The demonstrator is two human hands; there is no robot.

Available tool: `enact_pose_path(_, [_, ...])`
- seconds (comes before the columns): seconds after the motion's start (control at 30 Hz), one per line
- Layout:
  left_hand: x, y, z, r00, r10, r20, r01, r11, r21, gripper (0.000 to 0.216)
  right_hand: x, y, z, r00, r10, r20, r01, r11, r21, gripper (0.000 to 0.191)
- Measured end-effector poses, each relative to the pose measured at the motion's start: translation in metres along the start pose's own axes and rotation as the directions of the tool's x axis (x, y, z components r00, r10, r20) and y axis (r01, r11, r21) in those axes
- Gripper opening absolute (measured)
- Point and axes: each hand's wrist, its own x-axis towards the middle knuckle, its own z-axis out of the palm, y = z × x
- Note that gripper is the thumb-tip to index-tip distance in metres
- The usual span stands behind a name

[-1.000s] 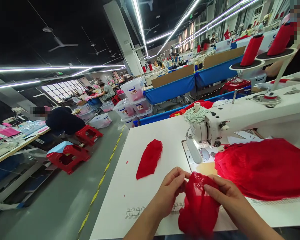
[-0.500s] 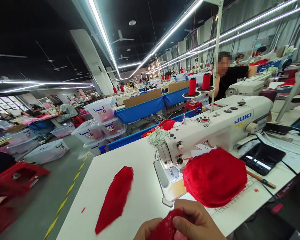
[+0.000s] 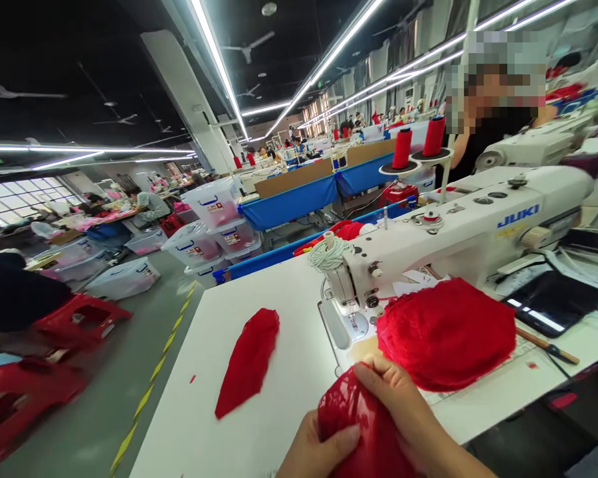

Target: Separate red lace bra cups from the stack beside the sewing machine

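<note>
Clear bins [image 3: 212,207] stacked on the floor, far ahead-left of both grips; something pinkish in the top one, exact contents hard to make out through the plastic. Low bin [image 3: 124,275] further left, contents also unclear. Blue trough [image 3: 274,259] beyond the counter [image 3: 296,378], ahead of the grips; red fabric [image 3: 347,231] at it, can't tell if inside or over the edge, machine [image 3: 458,232] hides part.

Left grip [image 3: 319,443] clamped on the red cloth [image 3: 353,411], thumb on top, other fingers mostly hidden behind it. Right grip [image 3: 397,393] pinching the same cloth near its upper edge. Cloth is between the two grips, over the near part of the counter, lower end cut off by the frame.

Red panel [image 3: 249,362] flat, left of the grips. Red pile [image 3: 448,335] just ahead-right of right grip; layers can't be counted. Needle area hard to make out.
</note>
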Motion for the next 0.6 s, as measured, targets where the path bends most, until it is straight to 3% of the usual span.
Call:
enact_pose_path(0.23, [0.0009,0.0092,0.0043,0.991,-0.020,-0.133,0.006,0.995,-0.103,0.039,0.0056,0.0010,-0.0096,0.985,0.123,-0.122,-0.112,0.989,0.094,0.035])
enact_pose_path(0.47, [-0.0015,0.0107,0.0064,0.992,-0.002,-0.130,-0.011,0.995,-0.103,0.034,0.0004,-0.0055,-0.0044,0.990,0.139,0.030,-0.140,0.990,0.035,0.032])
enact_pose_path(0.6, [-0.0021,0.0108,0.0088,0.993,-0.011,-0.114,-0.002,0.994,-0.112,0.039,0.0039,-0.0030,-0.0036,0.996,0.090,-0.015,-0.090,0.996,0.010,0.033])
